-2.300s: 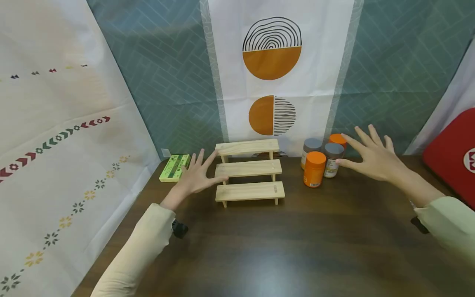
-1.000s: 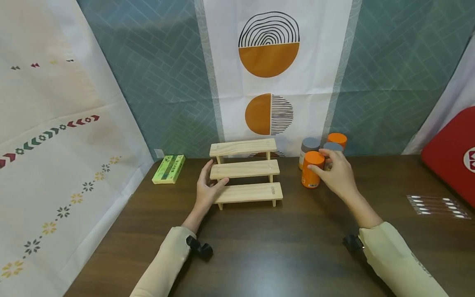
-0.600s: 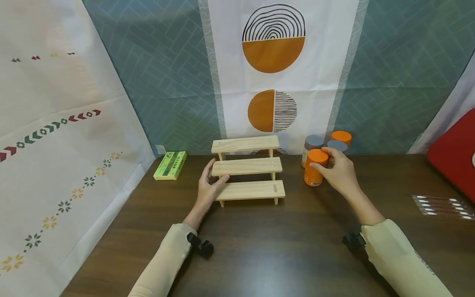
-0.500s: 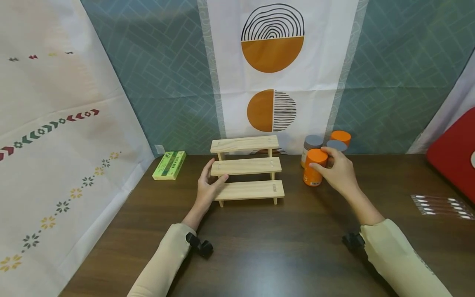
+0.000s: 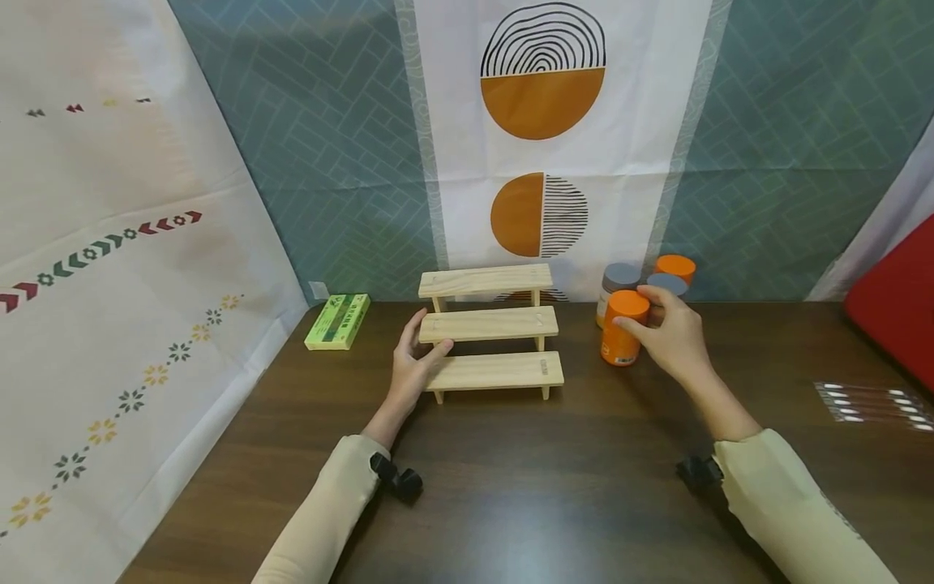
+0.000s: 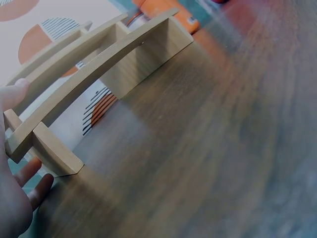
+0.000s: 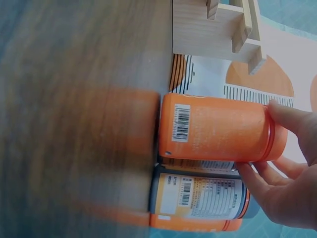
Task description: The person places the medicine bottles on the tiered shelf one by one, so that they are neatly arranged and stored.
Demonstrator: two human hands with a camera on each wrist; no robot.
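Observation:
A pale wooden three-step rack [image 5: 487, 324] stands against the back cloth. My left hand [image 5: 410, 373] grips its left end, thumb at the middle step and fingers along the side; the left wrist view shows the thumb over a slat and fingertips beside the leg of the rack [image 6: 143, 59]. My right hand [image 5: 674, 337] holds an orange bottle [image 5: 622, 345] near its cap, between thumb and fingers. In the right wrist view this bottle [image 7: 218, 129] is upright with its base at the table. Behind it are two grey-capped bottles [image 5: 620, 274] and another orange-capped bottle [image 5: 675, 266], partly hidden.
A green-yellow box [image 5: 337, 322] lies at the back left of the brown table [image 5: 511, 487]. On the right, cotton swabs [image 5: 871, 405] lie in a clear pack, near a red case [image 5: 893, 300]. Patterned cloths [image 5: 350, 146] hang at the back and left.
Both hands were spread in the air; they came inward, the left taking hold of the rack's left end, the right the front orange bottle. Over the last second only the head view shifts slightly.

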